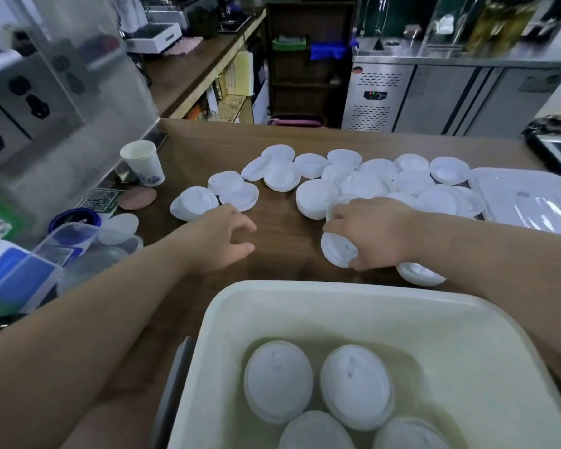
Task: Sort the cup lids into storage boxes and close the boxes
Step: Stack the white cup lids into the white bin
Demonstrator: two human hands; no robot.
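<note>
Several white cup lids [363, 179] lie scattered across the wooden counter [282, 222]. A cream storage box [227, 315] stands at the near edge with several lids [277, 380] inside. My right hand [373, 233] grips a small stack of white lids [336, 249] near the middle of the counter. Another lid stack [418, 273] sits just under my right wrist. My left hand [222, 236] hovers over the bare wood with relaxed fingers and holds nothing, close to a small group of lids [196, 202]. The box's translucent cover [528, 199] lies at the right.
A paper cup [143, 162] stands at the left beside a clear acrylic screen [78, 102]. Small clear containers [62, 251] and a pink coaster [138, 197] crowd the left edge. A steel fridge [418, 95] and shelves stand behind the counter.
</note>
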